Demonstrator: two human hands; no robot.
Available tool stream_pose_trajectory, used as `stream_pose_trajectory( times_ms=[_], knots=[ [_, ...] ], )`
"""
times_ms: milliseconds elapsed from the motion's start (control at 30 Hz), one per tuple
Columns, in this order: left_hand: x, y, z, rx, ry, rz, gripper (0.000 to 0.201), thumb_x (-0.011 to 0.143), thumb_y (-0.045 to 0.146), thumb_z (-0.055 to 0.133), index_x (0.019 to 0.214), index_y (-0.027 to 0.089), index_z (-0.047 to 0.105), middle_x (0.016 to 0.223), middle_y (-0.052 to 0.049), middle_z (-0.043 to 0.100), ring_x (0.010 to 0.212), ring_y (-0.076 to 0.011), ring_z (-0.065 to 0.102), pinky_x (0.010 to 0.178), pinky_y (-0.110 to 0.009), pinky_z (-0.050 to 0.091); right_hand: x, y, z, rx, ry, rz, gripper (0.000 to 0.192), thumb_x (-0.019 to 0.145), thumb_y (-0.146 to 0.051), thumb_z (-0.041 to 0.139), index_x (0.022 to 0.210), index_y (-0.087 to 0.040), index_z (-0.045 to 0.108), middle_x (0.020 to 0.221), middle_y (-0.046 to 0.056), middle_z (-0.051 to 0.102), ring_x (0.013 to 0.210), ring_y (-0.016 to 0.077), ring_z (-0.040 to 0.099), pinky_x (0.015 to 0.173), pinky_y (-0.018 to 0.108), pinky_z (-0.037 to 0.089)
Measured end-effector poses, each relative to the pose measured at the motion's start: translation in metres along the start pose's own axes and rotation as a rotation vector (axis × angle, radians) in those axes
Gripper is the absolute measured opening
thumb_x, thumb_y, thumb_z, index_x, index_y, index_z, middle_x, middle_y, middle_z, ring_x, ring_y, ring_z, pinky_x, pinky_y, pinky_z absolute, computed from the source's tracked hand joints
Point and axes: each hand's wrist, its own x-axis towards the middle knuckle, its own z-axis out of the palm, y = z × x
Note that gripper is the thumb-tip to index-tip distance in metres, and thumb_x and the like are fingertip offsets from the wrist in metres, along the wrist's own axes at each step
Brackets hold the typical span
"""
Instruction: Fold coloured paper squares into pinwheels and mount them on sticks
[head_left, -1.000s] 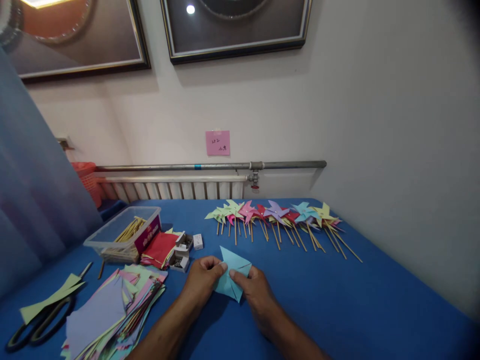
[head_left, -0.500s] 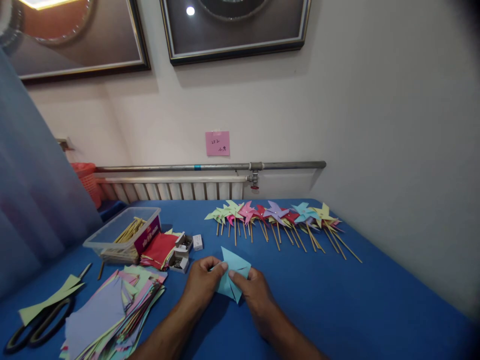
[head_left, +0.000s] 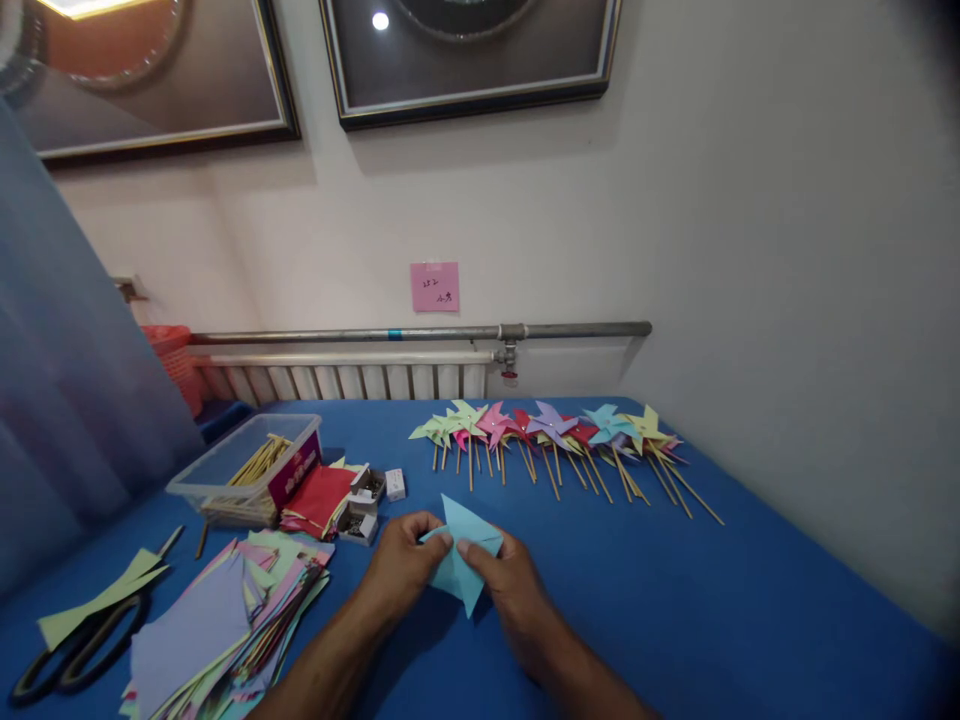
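Note:
A light-blue paper square (head_left: 471, 528), slit and partly folded toward its middle, is between my hands over the blue table. My left hand (head_left: 411, 558) pinches its left side, thumb on top near the centre. On the right side my right hand (head_left: 510, 578) grips it, thumb pressed close to the middle and fingers underneath, mostly hidden. One pointed corner stands up at the top and another points down toward me. Left of my hands are two small open boxes of metal pins (head_left: 358, 522) and a closed white box (head_left: 395, 485).
Finished paper pinwheels (head_left: 551, 425) on sticks lie in a row at the back. At left are a clear bin (head_left: 225, 465) of sticks, red paper sheets (head_left: 319, 500), a stack of coloured paper (head_left: 191, 620), and scissors (head_left: 101, 645) under green paper scraps (head_left: 112, 600).
The paper's lower part has changed shape between my hands: its slits show less and the lower point sits slightly further left and down. My hands have barely moved.

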Motion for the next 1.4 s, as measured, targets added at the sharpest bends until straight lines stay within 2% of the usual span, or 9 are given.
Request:
stream_pose_trajectory(
  times_ms=[167,367,500,600,833,1067,1233,1333,1400],
  knots=[
    [-0.001,0.005,-0.005,0.043,-0.025,0.007,0.035,0.066,0.051,0.074,0.066,0.020,0.060,0.055,0.005,0.050,0.051,-0.0102,0.038,0.051,-0.024,0.028,-0.005,-0.030,-0.004,0.121,-0.066,0.060,0.045,0.078,-0.058,0.086,0.095,-0.019,0.074,0.077,0.000,0.071,0.069,0.0165,0.063,0.069,0.028,0.052],
    [-0.009,0.011,-0.004,0.092,-0.160,0.021,0.030,0.070,0.047,0.072,0.068,0.019,0.061,0.058,0.004,0.052,0.055,-0.0108,0.039,0.054,-0.025,0.029,-0.001,-0.047,-0.013,-0.183,-0.188,0.042,0.030,0.071,-0.031,0.080,0.096,-0.018,0.073,0.084,0.003,0.077,0.077,0.0205,0.069,0.071,0.030,0.050],
    [-0.012,0.013,-0.003,0.116,-0.179,0.061,0.026,0.073,0.044,0.069,0.067,0.020,0.059,0.059,0.005,0.051,0.057,-0.0111,0.040,0.056,-0.025,0.029,-0.006,-0.056,-0.014,-0.449,-0.158,-0.080,0.043,0.072,-0.023,0.072,0.115,-0.019,0.072,0.103,0.006,0.081,0.094,0.0252,0.073,0.080,0.034,0.053],
    [-0.012,0.012,-0.002,0.154,-0.161,0.084,0.024,0.074,0.042,0.068,0.069,0.019,0.061,0.060,0.005,0.051,0.058,-0.0115,0.040,0.056,-0.026,0.029,-0.010,-0.058,-0.013,-0.512,-0.188,-0.092,0.051,0.075,-0.023,0.069,0.125,-0.020,0.070,0.104,0.005,0.081,0.091,0.0241,0.073,0.076,0.032,0.052],
    [-0.012,0.013,-0.002,0.143,-0.180,0.065,0.022,0.072,0.040,0.067,0.069,0.019,0.064,0.060,0.005,0.053,0.058,-0.0115,0.040,0.057,-0.026,0.029,-0.005,-0.047,-0.009,-0.424,-0.184,0.004,0.035,0.069,-0.023,0.073,0.104,-0.019,0.068,0.090,0.002,0.077,0.078,0.0208,0.069,0.068,0.029,0.048],
    [-0.011,0.012,-0.002,0.068,-0.154,0.015,0.024,0.068,0.040,0.074,0.068,0.018,0.066,0.057,0.004,0.055,0.054,-0.0104,0.041,0.055,-0.025,0.030,-0.003,-0.033,-0.003,-0.303,-0.151,-0.025,0.030,0.068,-0.025,0.074,0.097,-0.021,0.067,0.082,0.000,0.074,0.072,0.0183,0.065,0.064,0.027,0.048],
    [-0.008,0.017,-0.005,-0.209,-0.027,-0.003,0.036,0.061,0.043,0.087,0.078,0.016,0.072,0.063,0.001,0.065,0.057,-0.0125,0.052,0.058,-0.025,0.041,0.004,-0.022,-0.006,-0.243,-0.002,-0.037,0.029,0.066,-0.030,0.076,0.094,-0.022,0.068,0.070,-0.004,0.065,0.059,0.0150,0.056,0.056,0.025,0.045],
    [-0.006,0.013,-0.002,-0.376,0.023,0.018,0.042,0.058,0.043,0.093,0.083,0.014,0.075,0.068,-0.001,0.069,0.059,-0.0126,0.055,0.059,-0.025,0.044,0.002,-0.020,-0.006,-0.149,0.075,-0.029,0.033,0.069,-0.036,0.080,0.098,-0.022,0.069,0.074,-0.003,0.068,0.060,0.0157,0.058,0.058,0.026,0.049],
    [-0.005,0.006,0.003,-0.425,-0.005,0.027,0.042,0.057,0.041,0.096,0.083,0.013,0.077,0.068,-0.002,0.070,0.059,-0.0122,0.056,0.058,-0.024,0.043,-0.002,-0.020,-0.004,-0.084,0.119,-0.033,0.039,0.071,-0.041,0.082,0.103,-0.022,0.069,0.079,-0.001,0.072,0.064,0.0179,0.062,0.061,0.029,0.052]
  ],
)
